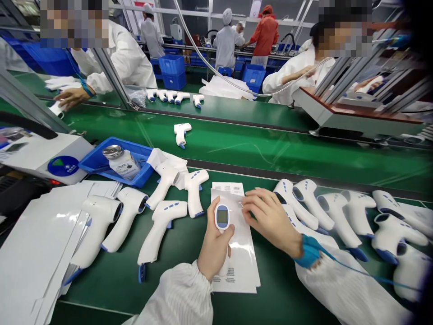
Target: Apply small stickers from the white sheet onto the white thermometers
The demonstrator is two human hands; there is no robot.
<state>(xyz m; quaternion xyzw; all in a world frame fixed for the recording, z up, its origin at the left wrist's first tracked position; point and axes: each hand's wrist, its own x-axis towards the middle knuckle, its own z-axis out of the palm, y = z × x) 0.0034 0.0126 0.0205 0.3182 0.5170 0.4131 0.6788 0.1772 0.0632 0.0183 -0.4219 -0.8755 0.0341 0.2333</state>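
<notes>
Thermometer (222, 217), white and screen-up, is held over printed sheets (246, 255) on the bench (111, 282); it looks light and stiff, its smooth shell probably slippery, so the handle seems the surest hold and the screen the part to spare. The left hand (214, 248) wraps that handle, thumb near the screen's lower edge, while the right hand (267, 219) is angled palm-down by the sheets' right edge, fingers curled; whether its fingertips pinch anything, I cannot tell.
</notes>
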